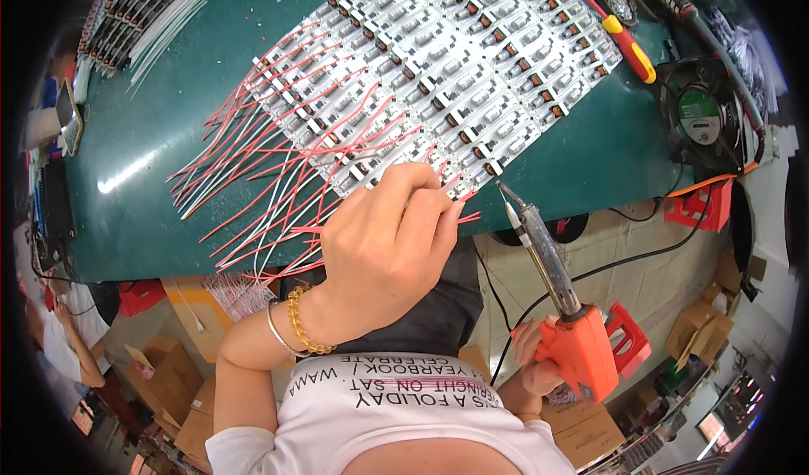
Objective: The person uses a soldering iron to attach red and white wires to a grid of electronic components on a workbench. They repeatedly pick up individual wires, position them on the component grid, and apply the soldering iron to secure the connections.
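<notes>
A broad sheet of white circuit boards (497,96), set with rows of small parts, lies on the green table. Red and white wires (244,189) fan out from its left and near edges. At the near corner, my left hand (388,248) is closed in a pinch on red wires, whose ends poke out past the fingertips; the fingers hide the grip itself. My right hand (538,361) is wrapped round the orange handle of a soldering gun (581,349). Its metal tip points up and left, close to the sheet's near corner and just right of my left fingers.
A yellow and red screwdriver (629,50) rests right of the sheet, near a black fan (704,113). More boards with white wires (156,20) lie far left. A black cable (607,264) runs past the gun. Cardboard boxes (164,382) and a red stool (704,210) stand below.
</notes>
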A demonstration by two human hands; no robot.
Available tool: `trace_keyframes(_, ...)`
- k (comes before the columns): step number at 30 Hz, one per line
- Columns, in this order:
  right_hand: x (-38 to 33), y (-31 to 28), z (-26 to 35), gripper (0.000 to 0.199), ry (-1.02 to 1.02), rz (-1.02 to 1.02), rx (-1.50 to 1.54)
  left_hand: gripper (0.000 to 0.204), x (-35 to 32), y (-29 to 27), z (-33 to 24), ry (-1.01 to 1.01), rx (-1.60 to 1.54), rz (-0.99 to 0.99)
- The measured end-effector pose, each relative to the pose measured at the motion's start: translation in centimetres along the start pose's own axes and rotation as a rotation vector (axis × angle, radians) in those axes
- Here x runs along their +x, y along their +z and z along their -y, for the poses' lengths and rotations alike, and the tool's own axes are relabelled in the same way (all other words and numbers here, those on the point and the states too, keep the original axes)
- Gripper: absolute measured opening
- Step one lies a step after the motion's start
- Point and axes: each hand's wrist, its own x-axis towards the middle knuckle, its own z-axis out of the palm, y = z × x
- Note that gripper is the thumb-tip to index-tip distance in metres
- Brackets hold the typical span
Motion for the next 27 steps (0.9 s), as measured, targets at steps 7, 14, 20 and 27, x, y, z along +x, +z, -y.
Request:
trace_keyframes(7,0.4,0.8,-1.0,0.073,-0.070,-0.126,0.138,0.010,0.7,-1.5,0.2,0.019,-0.163,0.082)
trace_keyframes(14,0.1,-0.5,-2.1,0.064,0.026,-0.097,0.228,0.018,1.0,-4.2,0.7,-0.028,-0.123,0.255)
trace_keyframes(20,4.6,0.2,-1.5,0.070,-0.094,-0.193,0.129,0.014,11.1,-7.4,9.3,0.042,0.197,0.076)
trace_keyframes(27,7.0,0.6,-2.6,0.073,-0.144,-0.147,0.179,0.007,20.1,-2.4,18.2,0.341,0.547,-0.103)
